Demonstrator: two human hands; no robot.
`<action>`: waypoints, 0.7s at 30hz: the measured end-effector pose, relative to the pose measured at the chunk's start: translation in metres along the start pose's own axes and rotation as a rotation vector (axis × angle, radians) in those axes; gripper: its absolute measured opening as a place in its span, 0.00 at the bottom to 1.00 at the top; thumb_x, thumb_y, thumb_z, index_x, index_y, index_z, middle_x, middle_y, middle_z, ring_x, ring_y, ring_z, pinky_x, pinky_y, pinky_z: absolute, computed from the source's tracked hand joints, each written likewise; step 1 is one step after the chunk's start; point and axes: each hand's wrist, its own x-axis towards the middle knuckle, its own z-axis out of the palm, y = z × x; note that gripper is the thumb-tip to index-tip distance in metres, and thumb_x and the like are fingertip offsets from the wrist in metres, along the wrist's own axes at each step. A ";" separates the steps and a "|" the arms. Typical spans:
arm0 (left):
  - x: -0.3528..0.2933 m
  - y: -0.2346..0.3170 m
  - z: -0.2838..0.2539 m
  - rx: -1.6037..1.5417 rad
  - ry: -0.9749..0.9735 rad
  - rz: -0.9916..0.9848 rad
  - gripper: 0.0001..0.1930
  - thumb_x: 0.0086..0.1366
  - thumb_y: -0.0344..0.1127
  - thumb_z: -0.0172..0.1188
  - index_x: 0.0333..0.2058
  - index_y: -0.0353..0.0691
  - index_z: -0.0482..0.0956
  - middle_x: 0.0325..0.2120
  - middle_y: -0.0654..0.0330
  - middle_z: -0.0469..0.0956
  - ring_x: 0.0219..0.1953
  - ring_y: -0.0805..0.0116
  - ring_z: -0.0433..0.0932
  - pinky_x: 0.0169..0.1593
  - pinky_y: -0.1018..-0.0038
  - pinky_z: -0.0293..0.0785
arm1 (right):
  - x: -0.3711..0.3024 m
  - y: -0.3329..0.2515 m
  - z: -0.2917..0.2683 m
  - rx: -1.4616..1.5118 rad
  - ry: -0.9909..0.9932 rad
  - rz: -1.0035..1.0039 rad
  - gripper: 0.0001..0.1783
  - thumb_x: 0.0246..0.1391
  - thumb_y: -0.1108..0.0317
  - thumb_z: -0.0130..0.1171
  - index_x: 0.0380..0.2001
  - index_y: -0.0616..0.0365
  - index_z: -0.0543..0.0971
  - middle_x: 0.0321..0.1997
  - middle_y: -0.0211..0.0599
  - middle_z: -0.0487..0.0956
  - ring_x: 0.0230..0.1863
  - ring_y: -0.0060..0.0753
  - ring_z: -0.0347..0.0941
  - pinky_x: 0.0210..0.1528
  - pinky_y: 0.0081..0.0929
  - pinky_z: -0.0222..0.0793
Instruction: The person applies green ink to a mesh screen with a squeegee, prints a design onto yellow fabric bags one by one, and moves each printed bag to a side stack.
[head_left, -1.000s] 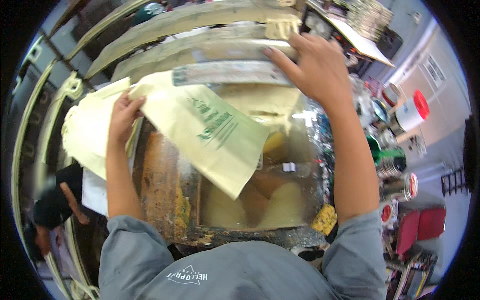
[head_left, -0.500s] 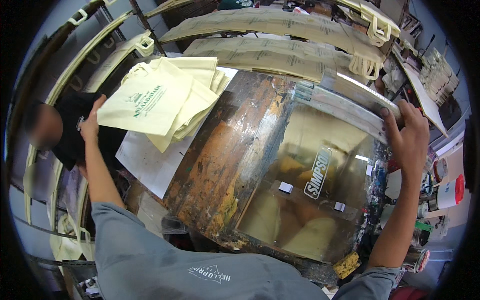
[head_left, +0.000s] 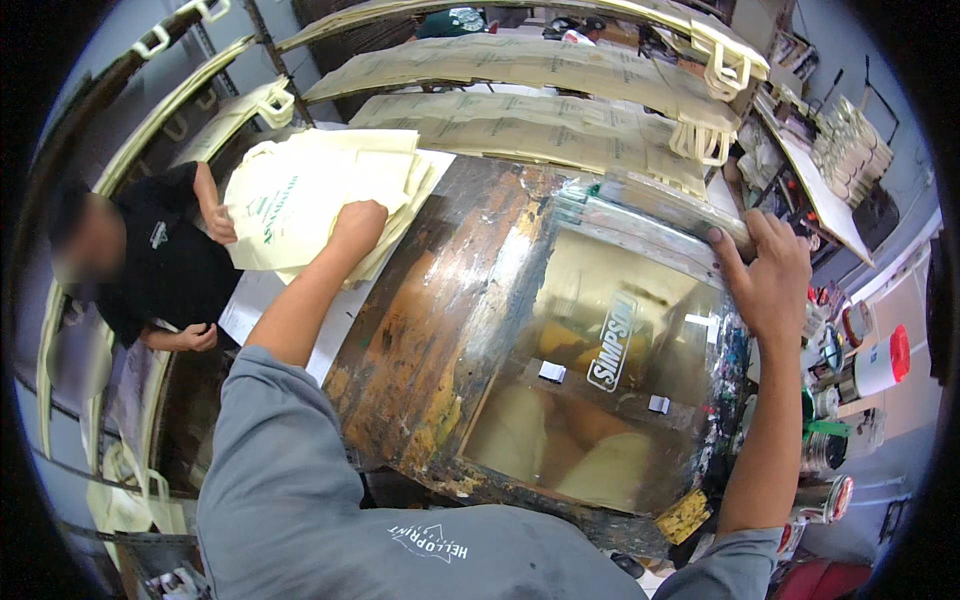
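Note:
My left hand (head_left: pixel 358 228) is over a loose stack of cream fabric bags (head_left: pixel 300 180) printed in green. Its fingers are curled closed, and what lies in them is hidden. The bags rest on a white board (head_left: pixel 330 340) at the left end of the worn worktable (head_left: pixel 400 330). At the far right corner, my right hand (head_left: pixel 768 275) grips the end of a long wooden bar (head_left: pixel 665 205), thumb on the near side. I cannot tell whether that bar belongs to a larger frame. Below it lies a glossy see-through panel (head_left: pixel 640 440) with a sticker and small white tabs.
A co-worker in black (head_left: pixel 175 250) stands at the left, one hand (head_left: pixel 218 222) beside the bags' left edge. Racks of printed bags (head_left: pixel 520 115) rise behind the table. Ink pots (head_left: pixel 870 375) crowd the right side. A yellow sponge (head_left: pixel 683 515) sits at the near right corner.
My left hand has left the top bag's left edge and moved right across the stack. The co-worker's hand now shows by that edge. The bag has settled lower onto the stack.

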 end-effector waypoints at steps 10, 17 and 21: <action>0.091 0.222 -0.132 -0.791 0.117 0.198 0.15 0.71 0.40 0.60 0.38 0.31 0.86 0.38 0.38 0.86 0.42 0.39 0.86 0.48 0.51 0.83 | 0.038 0.022 -0.001 0.044 -0.004 0.008 0.34 0.65 0.35 0.59 0.34 0.61 0.82 0.31 0.49 0.81 0.37 0.55 0.78 0.43 0.48 0.69; -0.062 0.348 -0.105 -0.584 -0.037 0.424 0.53 0.62 0.82 0.53 0.71 0.42 0.72 0.72 0.46 0.68 0.77 0.37 0.59 0.75 0.26 0.26 | 0.005 0.021 0.009 -0.013 0.070 -0.060 0.38 0.58 0.27 0.58 0.34 0.57 0.86 0.29 0.47 0.85 0.35 0.54 0.83 0.42 0.52 0.76; -0.067 0.394 -0.087 -0.687 -0.074 0.561 0.60 0.56 0.83 0.58 0.77 0.46 0.61 0.81 0.52 0.50 0.82 0.37 0.41 0.75 0.24 0.26 | 0.022 0.029 0.005 0.057 0.001 -0.015 0.41 0.61 0.26 0.55 0.28 0.59 0.81 0.25 0.41 0.80 0.30 0.47 0.77 0.35 0.44 0.71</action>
